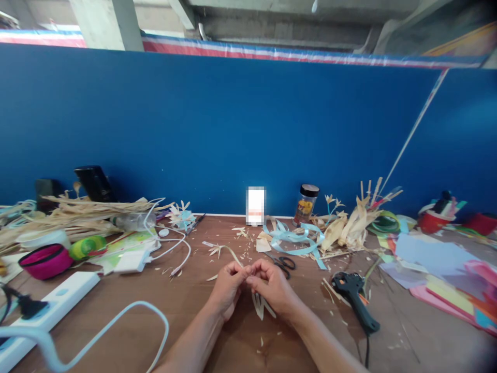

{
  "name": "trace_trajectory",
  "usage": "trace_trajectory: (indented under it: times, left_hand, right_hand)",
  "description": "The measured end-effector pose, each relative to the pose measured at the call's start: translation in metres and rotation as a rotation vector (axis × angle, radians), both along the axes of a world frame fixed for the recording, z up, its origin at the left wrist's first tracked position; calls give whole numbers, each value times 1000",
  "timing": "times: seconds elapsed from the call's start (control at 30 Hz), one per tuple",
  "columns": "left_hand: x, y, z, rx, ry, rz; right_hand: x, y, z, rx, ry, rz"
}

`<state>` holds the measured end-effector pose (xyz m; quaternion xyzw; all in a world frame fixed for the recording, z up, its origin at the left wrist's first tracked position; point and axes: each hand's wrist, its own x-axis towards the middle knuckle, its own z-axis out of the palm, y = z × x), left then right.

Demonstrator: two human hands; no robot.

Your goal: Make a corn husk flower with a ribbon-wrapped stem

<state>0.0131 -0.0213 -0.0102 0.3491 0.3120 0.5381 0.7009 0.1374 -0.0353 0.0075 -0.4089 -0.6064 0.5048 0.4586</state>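
Both my hands meet in a pinch over the middle of the table. My left hand (228, 289) is closed, its thumb and fingertips pressed together at a pale stem. That stem runs away from me to a small husk flower (216, 249); whether the left hand grips it or it lies behind is hard to tell. My right hand (275, 290) is closed too, its fingertips touching the left ones. Pointed corn husk petals (261, 305) hang below the right hand. The pinched ends are hidden by the fingers. Just beyond the right hand lie black scissors (287, 265).
A black glue gun (355, 300) lies to the right, near colored paper (423, 256). Light blue ribbon (295, 238), a jar (306, 204) and dried husks (347, 228) stand behind. At left are a power strip (73, 295), cables and a pink tape roll (46, 263).
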Motion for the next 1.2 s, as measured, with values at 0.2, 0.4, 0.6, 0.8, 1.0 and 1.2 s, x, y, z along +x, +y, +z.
trace_trajectory:
  times: [0.2, 0.4, 0.6, 0.8, 1.0, 1.2]
  left_hand:
    - [0, 2, -2, -7, 17, 48]
    - [2, 1, 6, -45, -38, 60]
    - [0, 0, 12, -61, -21, 1]
    - [0, 0, 11, -53, -20, -1]
    - [0, 1, 7, -43, 59, 119]
    - [-1, 3, 1, -4, 116, 189]
  right_hand:
    - [1, -1, 1, 52, -154, -58]
    - [3, 2, -6, 4, -128, -56]
    - [3, 5, -12, -60, -57, -62]
    - [3, 5, -12, -90, -21, -63]
    - [3, 3, -9, -50, -7, -47]
    - [0, 2, -11, -108, 36, -12]
